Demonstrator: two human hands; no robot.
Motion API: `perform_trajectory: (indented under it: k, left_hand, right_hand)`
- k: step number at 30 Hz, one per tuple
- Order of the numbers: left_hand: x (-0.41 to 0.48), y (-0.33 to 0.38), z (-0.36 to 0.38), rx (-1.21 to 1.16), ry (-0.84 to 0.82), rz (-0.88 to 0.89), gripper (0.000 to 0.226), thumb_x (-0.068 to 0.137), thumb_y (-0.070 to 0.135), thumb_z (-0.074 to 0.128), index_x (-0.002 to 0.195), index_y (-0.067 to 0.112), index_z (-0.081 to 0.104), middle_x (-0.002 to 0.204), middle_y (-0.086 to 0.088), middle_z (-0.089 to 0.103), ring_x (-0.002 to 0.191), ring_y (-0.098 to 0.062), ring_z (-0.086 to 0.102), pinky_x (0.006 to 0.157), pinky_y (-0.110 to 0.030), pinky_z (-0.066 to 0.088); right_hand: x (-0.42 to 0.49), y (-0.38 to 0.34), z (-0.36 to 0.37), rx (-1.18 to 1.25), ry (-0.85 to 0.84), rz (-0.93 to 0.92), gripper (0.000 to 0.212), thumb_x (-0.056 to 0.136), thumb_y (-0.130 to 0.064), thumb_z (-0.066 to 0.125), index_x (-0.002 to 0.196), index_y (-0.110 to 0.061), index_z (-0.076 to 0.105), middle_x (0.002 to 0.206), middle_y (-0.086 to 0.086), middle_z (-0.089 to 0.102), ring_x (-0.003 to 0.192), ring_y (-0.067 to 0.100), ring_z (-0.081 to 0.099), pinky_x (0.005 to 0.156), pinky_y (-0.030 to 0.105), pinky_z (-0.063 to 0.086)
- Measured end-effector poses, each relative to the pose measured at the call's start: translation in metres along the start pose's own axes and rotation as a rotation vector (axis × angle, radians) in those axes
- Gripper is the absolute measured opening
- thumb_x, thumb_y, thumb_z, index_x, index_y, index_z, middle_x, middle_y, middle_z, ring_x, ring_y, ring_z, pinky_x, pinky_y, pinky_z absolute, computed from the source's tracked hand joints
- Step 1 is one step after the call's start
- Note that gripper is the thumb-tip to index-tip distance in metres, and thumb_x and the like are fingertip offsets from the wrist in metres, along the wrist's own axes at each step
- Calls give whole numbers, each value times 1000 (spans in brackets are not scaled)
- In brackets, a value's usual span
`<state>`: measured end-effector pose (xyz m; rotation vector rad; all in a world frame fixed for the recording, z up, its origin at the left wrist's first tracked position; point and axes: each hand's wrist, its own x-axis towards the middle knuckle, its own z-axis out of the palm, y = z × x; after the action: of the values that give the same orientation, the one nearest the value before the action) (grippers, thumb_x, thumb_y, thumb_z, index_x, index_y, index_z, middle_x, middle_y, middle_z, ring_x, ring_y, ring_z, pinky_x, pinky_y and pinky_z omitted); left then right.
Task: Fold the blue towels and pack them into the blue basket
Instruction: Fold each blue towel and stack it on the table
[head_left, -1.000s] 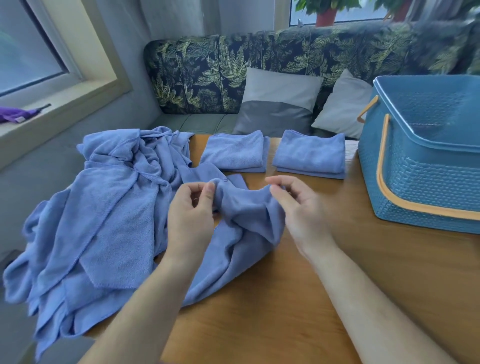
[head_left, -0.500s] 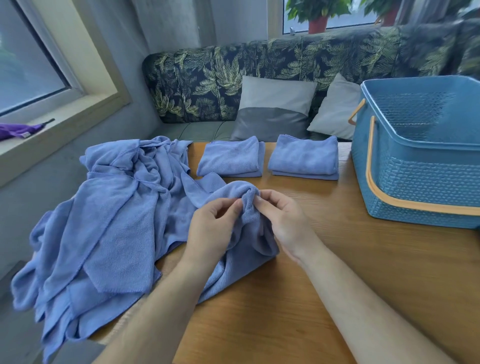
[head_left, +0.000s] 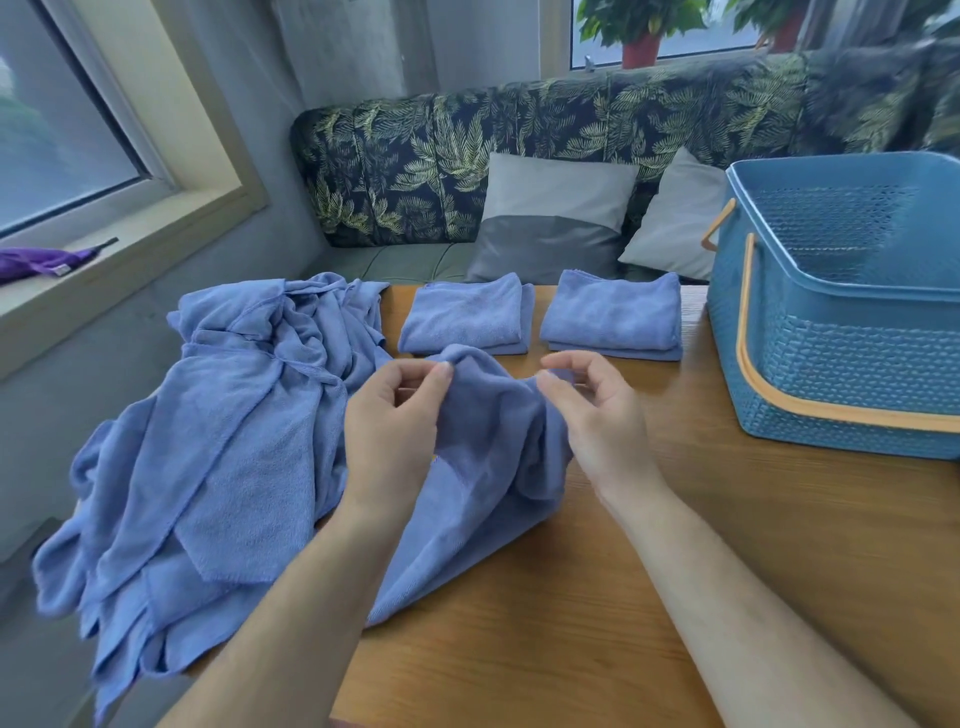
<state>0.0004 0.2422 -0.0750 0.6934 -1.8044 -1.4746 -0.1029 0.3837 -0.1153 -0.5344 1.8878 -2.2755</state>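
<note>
A rumpled blue terry towel (head_left: 488, 441) hangs pinched between the left hand (head_left: 389, 431) and right hand (head_left: 597, 415). Two folded blue towels (head_left: 467, 319) lie just beyond them, a heap of loose blue towels (head_left: 223, 431) lies left, and a blue woven-plastic basket (head_left: 831, 364) stands upright to the right.

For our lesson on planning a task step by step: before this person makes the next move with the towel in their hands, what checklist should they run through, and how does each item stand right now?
1. Grip of the left hand on the held towel: pinches its top edge. Ok.
2. Grip of the right hand: pinches the same edge. Ok.
3. The held towel is flat enough to fold: it is bunched and drooping. Not ok.
4. The held towel is free of the unfolded pile: the two overlap. Cannot tell.
5. Bare table in front for laying it out. Ok.
6. The blue basket is open, with its handle down. Ok.
</note>
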Motion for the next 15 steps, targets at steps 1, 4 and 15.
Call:
perform_trajectory:
  k: [1,4,15]
  left_hand:
    - [-1,4,2,25,-54,24,8,91,20,72,85,16,75,76,4,71,71,-5,61,69,-24,49]
    - [-8,7,9,48,-267,20,12,97,17,66,92,14,77,86,4,76,82,-4,67,79,-23,53]
    - [-17,-11,11,214,-210,-200,76,89,67,58,74,-8,55,69,-15,57,67,-29,57,81,-44,57]
  right_hand:
    - [-2,0,2,14,-86,2,19,89,-22,77,106,-19,70,86,-14,70,81,1,66,72,17,50]
    - [-6,4,8,-106,-231,-28,20,90,-26,77,109,-22,72,101,-5,75,98,13,71,86,35,59]
    - [-4,6,7,10,-92,0,6,95,-19,70,101,-20,73,96,-7,76,94,7,70,80,18,52]
